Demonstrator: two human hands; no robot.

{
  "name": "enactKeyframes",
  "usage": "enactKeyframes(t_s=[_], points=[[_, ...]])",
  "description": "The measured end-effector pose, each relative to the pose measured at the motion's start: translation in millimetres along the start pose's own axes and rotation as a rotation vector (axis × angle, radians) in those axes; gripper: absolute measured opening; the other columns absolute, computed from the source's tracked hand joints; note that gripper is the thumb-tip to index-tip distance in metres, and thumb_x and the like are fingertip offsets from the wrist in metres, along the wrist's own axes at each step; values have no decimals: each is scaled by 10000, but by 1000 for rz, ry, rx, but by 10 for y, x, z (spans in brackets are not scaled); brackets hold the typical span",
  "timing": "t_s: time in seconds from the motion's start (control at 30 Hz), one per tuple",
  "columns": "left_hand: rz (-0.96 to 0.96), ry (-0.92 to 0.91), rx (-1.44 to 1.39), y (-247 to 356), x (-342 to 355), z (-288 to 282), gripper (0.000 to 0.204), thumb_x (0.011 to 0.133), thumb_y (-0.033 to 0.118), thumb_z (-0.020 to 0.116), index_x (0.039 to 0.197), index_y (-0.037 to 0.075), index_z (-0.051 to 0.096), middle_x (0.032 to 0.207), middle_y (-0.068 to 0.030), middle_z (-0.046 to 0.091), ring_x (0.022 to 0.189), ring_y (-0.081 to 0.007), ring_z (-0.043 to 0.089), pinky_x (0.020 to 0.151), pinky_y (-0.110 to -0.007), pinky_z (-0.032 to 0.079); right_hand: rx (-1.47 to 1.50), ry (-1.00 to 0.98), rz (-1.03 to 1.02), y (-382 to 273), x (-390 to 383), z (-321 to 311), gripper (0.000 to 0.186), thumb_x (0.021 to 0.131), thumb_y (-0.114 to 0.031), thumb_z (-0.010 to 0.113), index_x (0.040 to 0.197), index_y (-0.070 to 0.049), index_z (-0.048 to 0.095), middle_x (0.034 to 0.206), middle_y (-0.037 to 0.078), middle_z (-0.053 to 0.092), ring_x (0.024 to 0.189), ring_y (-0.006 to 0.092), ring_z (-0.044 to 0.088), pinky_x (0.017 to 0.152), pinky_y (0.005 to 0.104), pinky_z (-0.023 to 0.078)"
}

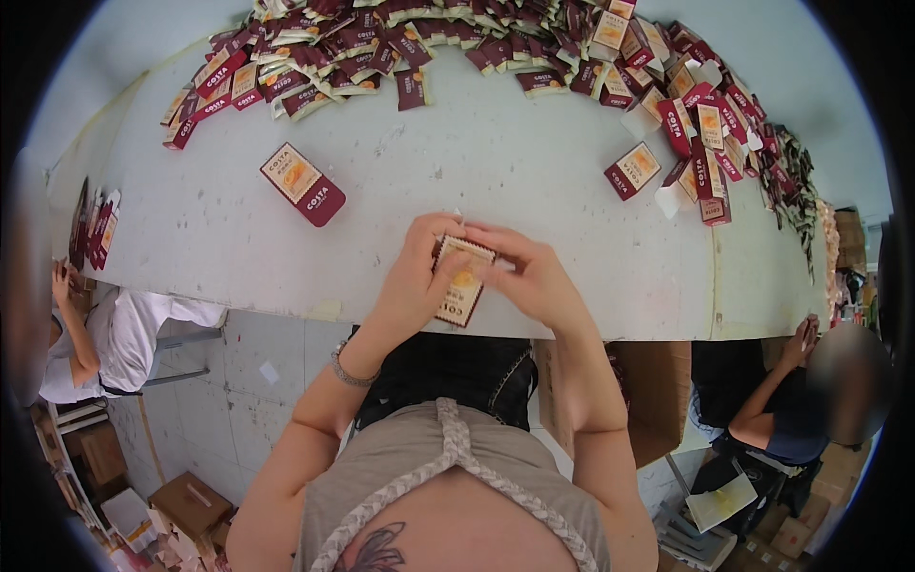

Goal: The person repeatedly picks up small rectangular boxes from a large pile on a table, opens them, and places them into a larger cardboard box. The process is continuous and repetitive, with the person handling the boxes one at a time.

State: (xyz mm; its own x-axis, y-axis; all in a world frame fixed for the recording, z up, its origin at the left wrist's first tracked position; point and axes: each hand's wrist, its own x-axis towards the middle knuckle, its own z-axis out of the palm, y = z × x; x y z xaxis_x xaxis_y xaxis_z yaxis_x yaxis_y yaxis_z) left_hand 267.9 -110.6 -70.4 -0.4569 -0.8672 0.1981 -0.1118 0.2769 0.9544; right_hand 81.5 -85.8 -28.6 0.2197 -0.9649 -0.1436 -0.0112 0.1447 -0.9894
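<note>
Near the table's front edge, a small maroon and cream carton (461, 297) is held between both my hands. My left hand (417, 272) is closed around its left side, with the thumb lying across the front face. From the other side my right hand (536, 281) grips the carton, its fingers bent over the upper end. That upper end is partly hidden by the fingers, so I cannot see whether its flap is folded in. To the left lies a flattened-looking maroon carton (303, 184), and farther right is another carton (633, 172).
Small maroon and cream sachets (362, 57) are heaped along the far edge. Several cartons (701, 143) pile up at the right, and more cartons (205, 95) at the far left. A cardboard box (658, 381) stands below the table's edge. People sit at both sides.
</note>
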Motion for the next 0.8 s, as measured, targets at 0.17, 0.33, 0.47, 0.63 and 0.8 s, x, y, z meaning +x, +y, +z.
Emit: enactKeyframes(t_s=[0.17, 0.33, 0.47, 0.63, 0.8], points=[[1, 115, 222, 176, 183, -670, 503, 861, 113, 600, 1332, 106, 422, 1451, -132, 319, 1236, -271, 416, 945, -368, 421, -554, -568, 73, -374, -528, -971, 366, 840, -181, 681, 1195, -111, 626, 1179, 124, 628, 1074, 222, 605, 843, 320, 500], [-39, -43, 1177, -82, 256, -1729, 801, 690, 135, 749, 1399, 202, 382, 1463, -152, 308, 1293, -424, 307, 1015, -458, 383, -884, -273, 134, -559, 539, -699, 385, 873, -378, 615, 1085, -64, 679, 970, 123, 701, 867, 181, 666, 778, 315, 499], [-155, -271, 1094, 69, 343, -1559, 841, 559, 110, 806, 1323, 213, 470, 1408, -128, 387, 1232, -422, 357, 1027, -432, 388, -796, 594, -277, -46, 2361, -110, 449, 784, -404, 643, 1018, -21, 645, 831, 156, 660, 897, 302, 611, 767, 398, 485], [-52, -232, 1154, 267, 334, -1451, 613, 645, 187, 785, 1213, 120, 563, 1099, -82, 602, 1063, -232, 529, 854, -359, 456, -762, 501, -253, 258, 2884, 217, 311, 725, -188, 678, 986, -25, 635, 1014, 134, 628, 1025, 315, 541, 867, 428, 435], [-404, -85, -402, -205, 131, -1517, 509, 906, 276, 573, 1334, 33, 439, 1214, -143, 559, 1018, -253, 594, 896, -397, 475, -891, 626, -636, -107, 2971, -1394, 249, 714, -182, 708, 935, -66, 716, 1137, 159, 608, 1102, 327, 519, 946, 391, 409]])
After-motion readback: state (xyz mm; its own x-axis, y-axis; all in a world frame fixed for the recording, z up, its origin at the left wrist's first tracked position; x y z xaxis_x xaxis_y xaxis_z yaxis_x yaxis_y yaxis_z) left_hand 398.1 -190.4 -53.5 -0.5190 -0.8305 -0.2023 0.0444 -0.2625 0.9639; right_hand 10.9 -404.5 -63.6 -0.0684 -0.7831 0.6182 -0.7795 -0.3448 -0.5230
